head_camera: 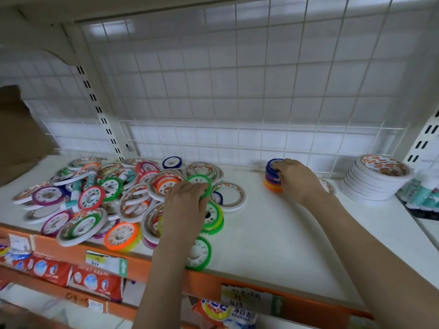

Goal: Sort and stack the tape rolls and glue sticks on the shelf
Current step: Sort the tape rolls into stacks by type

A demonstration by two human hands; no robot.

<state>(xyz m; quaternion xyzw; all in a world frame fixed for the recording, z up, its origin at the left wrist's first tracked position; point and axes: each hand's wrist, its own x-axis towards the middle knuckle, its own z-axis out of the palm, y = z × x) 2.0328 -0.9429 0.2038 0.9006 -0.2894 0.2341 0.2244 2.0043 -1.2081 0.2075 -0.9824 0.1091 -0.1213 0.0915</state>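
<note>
A loose heap of tape rolls (95,198) in green, orange, purple and white covers the left half of the white shelf (273,233). My left hand (184,203) lies on the heap's right edge, its fingers curled round a green tape roll (202,184). My right hand (297,179) grips a short stack of small rolls (272,179), blue on top and orange below, near the back grid. Glue sticks (91,180) with teal labels lie mixed in the heap.
A tall stack of wide white tape rolls (375,181) stands at the far right, with packaged glue sticks (422,193) beside it. A wire grid (237,91) closes the back. A single green roll (199,254) lies near the orange shelf edge (237,283).
</note>
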